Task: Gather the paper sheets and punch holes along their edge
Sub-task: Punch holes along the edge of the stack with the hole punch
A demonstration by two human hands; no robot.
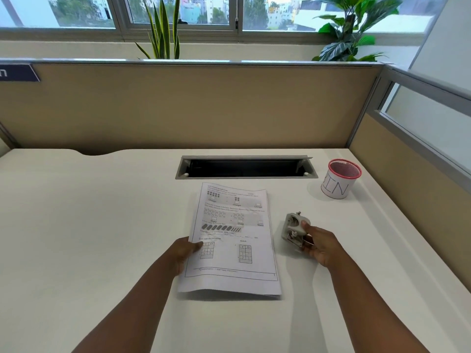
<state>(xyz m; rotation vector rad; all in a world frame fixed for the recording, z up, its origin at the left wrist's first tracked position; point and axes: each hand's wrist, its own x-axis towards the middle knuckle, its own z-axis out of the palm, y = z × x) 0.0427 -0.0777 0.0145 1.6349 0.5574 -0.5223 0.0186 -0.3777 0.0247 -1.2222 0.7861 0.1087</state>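
The paper sheets (pixel 233 240) lie as a printed stack on the white table (pixel 89 225), with their near edge looking slightly lifted and blurred. The left hand (pixel 182 252) grips the stack's left edge, thumb on top of the page and the fingers (pixel 178 270) curled under it. To the right of that grip, across the width of the sheets and a little apart from their right edge, the right hand (pixel 319 247) holds a small grey hole punch (pixel 295 229); its fingers wrap the near side of the tool and the thumb presses its top. The punch sits tilted, its base near or on the table surface; which, I cannot tell.

Beyond the right hand, toward the far right corner, stands a pink mesh cup (pixel 340 180) wrapped in white paper with hand lettering. Straight past the sheets, an open cable tray (pixel 246 168) is set into the table. Behind it rises a tan partition (pixel 178 105).
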